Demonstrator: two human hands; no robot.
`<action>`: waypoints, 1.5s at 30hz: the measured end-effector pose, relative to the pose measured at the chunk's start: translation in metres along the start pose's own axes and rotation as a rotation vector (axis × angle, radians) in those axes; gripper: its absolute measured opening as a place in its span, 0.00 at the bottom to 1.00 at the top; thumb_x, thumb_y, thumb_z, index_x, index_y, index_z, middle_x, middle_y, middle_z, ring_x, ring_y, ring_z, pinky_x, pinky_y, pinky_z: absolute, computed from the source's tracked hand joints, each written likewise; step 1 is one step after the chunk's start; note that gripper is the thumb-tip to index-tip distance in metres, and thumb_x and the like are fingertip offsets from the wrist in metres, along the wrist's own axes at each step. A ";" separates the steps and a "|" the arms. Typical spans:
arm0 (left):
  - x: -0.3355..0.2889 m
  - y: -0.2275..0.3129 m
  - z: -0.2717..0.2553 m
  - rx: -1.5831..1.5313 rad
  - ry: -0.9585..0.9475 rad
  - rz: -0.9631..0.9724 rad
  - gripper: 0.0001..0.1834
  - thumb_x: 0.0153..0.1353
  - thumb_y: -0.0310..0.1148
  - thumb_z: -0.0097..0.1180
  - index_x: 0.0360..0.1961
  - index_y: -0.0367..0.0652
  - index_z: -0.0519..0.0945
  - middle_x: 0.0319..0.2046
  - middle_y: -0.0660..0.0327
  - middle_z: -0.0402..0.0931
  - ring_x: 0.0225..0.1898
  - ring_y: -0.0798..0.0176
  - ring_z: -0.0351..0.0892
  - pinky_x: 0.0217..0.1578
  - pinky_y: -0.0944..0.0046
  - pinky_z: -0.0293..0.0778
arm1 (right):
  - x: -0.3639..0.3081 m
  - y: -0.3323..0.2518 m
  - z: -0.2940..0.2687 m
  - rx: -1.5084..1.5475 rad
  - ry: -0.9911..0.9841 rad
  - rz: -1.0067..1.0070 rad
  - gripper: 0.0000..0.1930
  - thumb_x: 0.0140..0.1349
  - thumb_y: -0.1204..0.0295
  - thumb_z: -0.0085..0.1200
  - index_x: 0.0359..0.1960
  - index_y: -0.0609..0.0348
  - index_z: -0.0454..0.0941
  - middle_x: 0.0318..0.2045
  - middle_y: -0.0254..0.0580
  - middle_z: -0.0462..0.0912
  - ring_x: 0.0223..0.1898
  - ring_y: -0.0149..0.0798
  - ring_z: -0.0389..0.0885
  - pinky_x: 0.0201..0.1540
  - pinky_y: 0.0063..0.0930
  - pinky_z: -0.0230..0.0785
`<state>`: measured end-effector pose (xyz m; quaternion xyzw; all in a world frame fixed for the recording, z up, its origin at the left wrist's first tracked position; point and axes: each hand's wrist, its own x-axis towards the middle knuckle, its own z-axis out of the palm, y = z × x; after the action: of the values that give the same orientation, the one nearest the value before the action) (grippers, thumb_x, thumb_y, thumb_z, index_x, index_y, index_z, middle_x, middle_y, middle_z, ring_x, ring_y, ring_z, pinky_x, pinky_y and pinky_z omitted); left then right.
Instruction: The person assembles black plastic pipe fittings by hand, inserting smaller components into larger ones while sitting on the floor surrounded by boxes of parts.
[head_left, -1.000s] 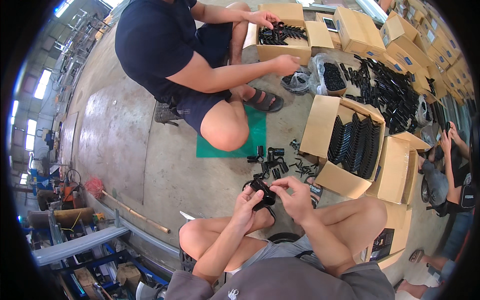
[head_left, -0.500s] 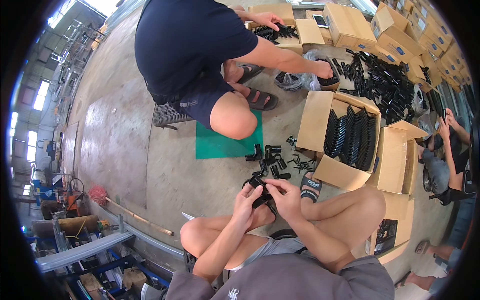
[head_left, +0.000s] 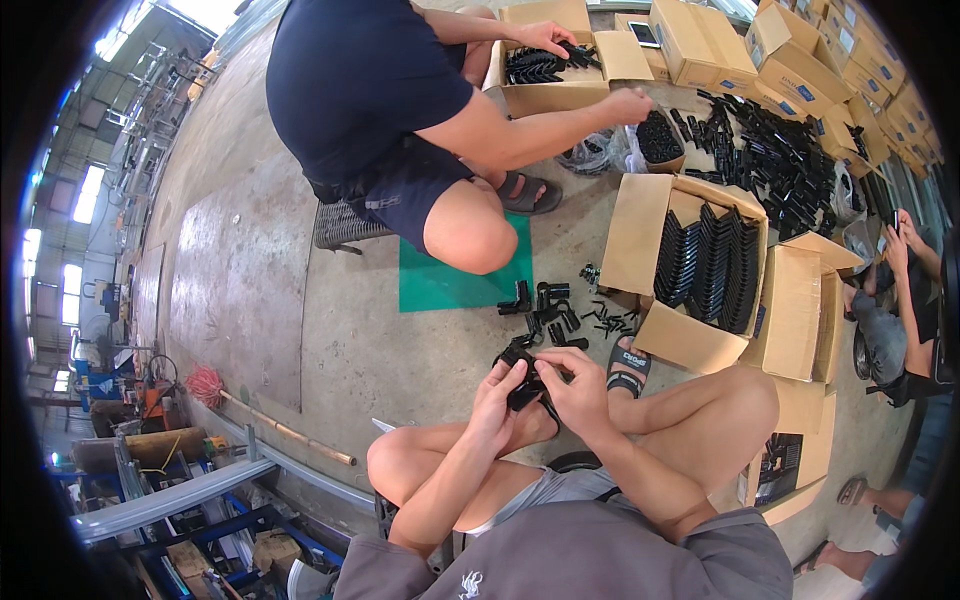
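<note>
Holding the black part over the floor, in front of my body, I have the left grip closed on its left side. The right grip is narrow, fingertips closed on its right side. Beyond the part, black fittings lie grouped on the floor; small pins lie to their right. Farther right, an open carton contains black brackets stacked in rows.

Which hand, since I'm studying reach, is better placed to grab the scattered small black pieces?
Likely the right hand: it's nearer the small black pieces, while the left hand supports the black part.
</note>
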<state>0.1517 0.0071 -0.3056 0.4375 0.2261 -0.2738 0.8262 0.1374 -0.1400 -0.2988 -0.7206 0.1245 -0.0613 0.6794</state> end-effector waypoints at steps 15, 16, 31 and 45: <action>-0.002 0.017 0.009 0.010 0.140 -0.250 0.12 0.63 0.36 0.63 0.42 0.44 0.76 0.34 0.63 0.80 0.35 0.68 0.82 0.35 0.67 0.78 | 0.016 0.032 -0.004 0.311 -0.207 0.483 0.07 0.62 0.77 0.59 0.37 0.69 0.83 0.30 0.40 0.85 0.30 0.27 0.81 0.33 0.20 0.74; -0.001 0.016 0.006 0.021 0.138 -0.247 0.12 0.62 0.35 0.64 0.42 0.44 0.76 0.33 0.63 0.80 0.35 0.68 0.82 0.35 0.67 0.78 | 0.017 0.033 -0.004 0.301 -0.214 0.499 0.07 0.62 0.76 0.59 0.37 0.69 0.83 0.30 0.39 0.85 0.30 0.27 0.81 0.33 0.20 0.74; -0.007 0.000 0.024 0.868 0.322 0.540 0.20 0.52 0.39 0.71 0.39 0.35 0.83 0.29 0.55 0.86 0.34 0.64 0.87 0.38 0.67 0.80 | 0.008 0.041 -0.014 0.437 -0.200 0.442 0.08 0.63 0.78 0.59 0.43 0.65 0.81 0.38 0.37 0.84 0.40 0.26 0.81 0.46 0.19 0.73; -0.021 0.019 0.031 1.196 0.389 0.725 0.19 0.48 0.40 0.72 0.38 0.40 0.84 0.28 0.56 0.85 0.30 0.59 0.86 0.31 0.64 0.79 | 0.005 0.051 -0.008 0.613 -0.273 0.520 0.06 0.67 0.77 0.54 0.44 0.62 0.76 0.38 0.32 0.80 0.41 0.24 0.77 0.46 0.20 0.72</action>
<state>0.1527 -0.0050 -0.2650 0.9026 0.0214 0.0232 0.4293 0.1354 -0.1516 -0.3491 -0.4311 0.1870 0.1738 0.8654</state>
